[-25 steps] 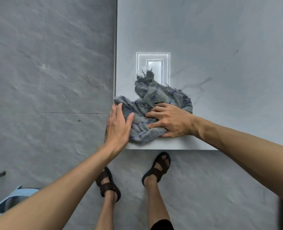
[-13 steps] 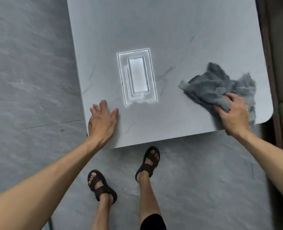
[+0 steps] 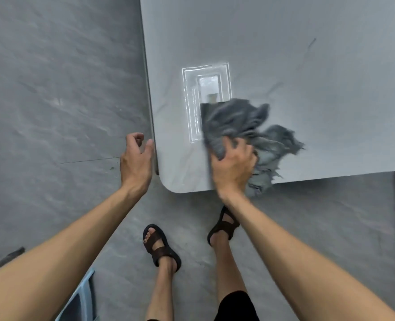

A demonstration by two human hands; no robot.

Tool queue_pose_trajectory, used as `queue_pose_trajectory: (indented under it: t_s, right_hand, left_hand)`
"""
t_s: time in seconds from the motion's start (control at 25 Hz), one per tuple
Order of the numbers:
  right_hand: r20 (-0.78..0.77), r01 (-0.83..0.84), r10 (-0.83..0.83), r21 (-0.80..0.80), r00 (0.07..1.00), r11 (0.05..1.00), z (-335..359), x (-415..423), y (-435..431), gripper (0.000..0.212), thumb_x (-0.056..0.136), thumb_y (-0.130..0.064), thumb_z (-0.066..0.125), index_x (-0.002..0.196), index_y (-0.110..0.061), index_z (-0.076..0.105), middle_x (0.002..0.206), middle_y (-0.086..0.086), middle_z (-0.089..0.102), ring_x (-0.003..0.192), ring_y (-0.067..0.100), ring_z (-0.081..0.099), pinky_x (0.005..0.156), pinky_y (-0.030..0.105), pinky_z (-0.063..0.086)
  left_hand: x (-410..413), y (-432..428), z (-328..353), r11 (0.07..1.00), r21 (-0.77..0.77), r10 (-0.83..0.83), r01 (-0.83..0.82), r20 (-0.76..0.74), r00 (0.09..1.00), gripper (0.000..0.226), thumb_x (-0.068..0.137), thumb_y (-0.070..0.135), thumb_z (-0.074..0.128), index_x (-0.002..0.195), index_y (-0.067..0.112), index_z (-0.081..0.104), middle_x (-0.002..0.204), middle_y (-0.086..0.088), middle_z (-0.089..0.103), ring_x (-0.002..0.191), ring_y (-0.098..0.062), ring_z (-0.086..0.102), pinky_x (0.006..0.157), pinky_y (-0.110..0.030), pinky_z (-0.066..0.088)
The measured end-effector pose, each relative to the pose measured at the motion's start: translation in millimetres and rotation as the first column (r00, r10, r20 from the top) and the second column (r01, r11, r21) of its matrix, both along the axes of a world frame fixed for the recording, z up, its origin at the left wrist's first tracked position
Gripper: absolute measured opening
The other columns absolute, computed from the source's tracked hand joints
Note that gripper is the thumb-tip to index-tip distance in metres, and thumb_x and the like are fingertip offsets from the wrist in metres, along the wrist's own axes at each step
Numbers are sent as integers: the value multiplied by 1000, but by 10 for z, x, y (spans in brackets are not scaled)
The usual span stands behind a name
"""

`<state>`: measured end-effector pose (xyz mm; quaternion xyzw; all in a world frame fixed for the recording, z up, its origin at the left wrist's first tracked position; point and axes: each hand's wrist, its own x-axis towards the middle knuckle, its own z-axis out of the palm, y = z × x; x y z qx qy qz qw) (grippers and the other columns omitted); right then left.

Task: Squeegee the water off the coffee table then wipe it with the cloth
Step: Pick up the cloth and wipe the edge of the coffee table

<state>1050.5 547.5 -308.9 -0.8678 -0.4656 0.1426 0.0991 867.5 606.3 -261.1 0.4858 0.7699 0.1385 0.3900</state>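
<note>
Head view: right hand (image 3: 232, 167) gripped the grey cloth (image 3: 235, 117), bunched on the coffee table (image 3: 284, 42) near its front left corner, one end hanging over the near edge. Cloth overlapped a bright rectangular reflection (image 3: 191, 100). Left hand (image 3: 135, 161) hung just beside the table's left edge, fingers loosely curled, holding nothing. Sandals (image 3: 161, 249) on grey floor (image 3: 52, 89).

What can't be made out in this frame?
Head view only.
- Coffee table: wet or dry is unreadable; no droplets resolve, and the far edge is cut off by the frame.
- Grey cloth: motion-blurred; its folds hide the table under it.
- Right hand: fingertips buried in cloth.
- Light-blue object: cropped by the bottom edge, unidentifiable.
- Squeegee: out of view.
</note>
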Motion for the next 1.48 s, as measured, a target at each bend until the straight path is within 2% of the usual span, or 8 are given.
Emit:
queue_pose_trajectory:
  t_s: [0.24, 0.44, 0.68, 0.84, 1.04, 1.24, 1.4, 1.48]
  right_hand:
    - [19, -828, 829, 67, 559, 556, -19, -464, -242, 42, 79, -48, 48, 113, -25, 59, 112, 8, 60, 97, 30, 54, 83, 45, 39]
    - [-6, -998, 999, -34, 43, 43, -14, 531, -198, 42, 80, -44, 51, 120, -30, 51, 118, 5, 55, 102, 26, 49, 90, 42, 40]
    - [13, -837, 854, -192, 519, 512, 101, 2527, -492, 51, 72, -41, 49, 116, -19, 64, 123, 15, 60, 109, 35, 55, 92, 44, 38]
    - [114, -14, 27, -108, 993, 994, 98, 3105, -676, 45, 86, -40, 54, 122, -14, 59, 121, 17, 57, 111, 39, 50, 94, 50, 38]
    - [74, 746, -744, -145, 664, 650, 38, 2152, 46, 55, 91, -51, 48, 138, -21, 47, 136, 24, 45, 125, 40, 40, 98, 50, 31]
    - [97, -218, 226, -85, 969, 972, 41, 646, 187, 43, 83, -42, 58, 121, -23, 53, 117, 14, 54, 105, 33, 49, 85, 45, 40]
    - [36, -977, 977, -37, 210, 211, 34, 744, 325, 52, 77, -47, 64, 123, -26, 54, 114, 10, 55, 100, 27, 50, 86, 41, 41]
    - [26, -991, 995, -86, 100, 101, 30, 1121, 443, 54, 79, -49, 64, 128, -29, 52, 121, 8, 54, 106, 24, 49, 93, 41, 41]
  left_hand:
    - [-145, -196, -35, 890, 17, -444, 455, -187, 876, 42, 95, 38, 49, 129, 16, 39, 129, -13, 55, 114, -31, 54, 91, -37, 42]
    - [200, -192, -89, 741, -8, -645, 671, -283, 709, 35, 93, 35, 54, 114, 8, 49, 128, -15, 49, 120, -32, 47, 105, -42, 36]
    - [849, -134, -206, 658, -241, -751, 713, -278, 599, 41, 95, 39, 45, 122, 9, 45, 142, -23, 35, 131, -43, 33, 110, -50, 32]
    - [1104, -69, -193, 604, -415, -782, 680, -141, 608, 41, 95, 38, 40, 124, 9, 36, 152, -39, 3, 141, -57, 0, 114, -56, 24]
    - [1093, 63, -94, 606, -440, -757, 663, -62, 650, 21, 88, 26, 43, 107, 19, 38, 142, -35, 29, 133, -56, 24, 95, -48, 36]
    - [796, 122, -37, 965, -72, -260, 251, -179, 949, 11, 86, 18, 46, 96, 19, 51, 90, -8, 64, 85, -34, 58, 70, -34, 40]
    - [367, 94, -27, 996, 55, -60, 75, -244, 968, 16, 84, 13, 52, 100, 16, 54, 103, -7, 58, 84, -26, 54, 73, -31, 37]
    - [94, -9, -22, 998, 13, -62, 68, -264, 962, 19, 85, 12, 53, 104, 14, 55, 110, -8, 52, 82, -21, 50, 75, -30, 34]
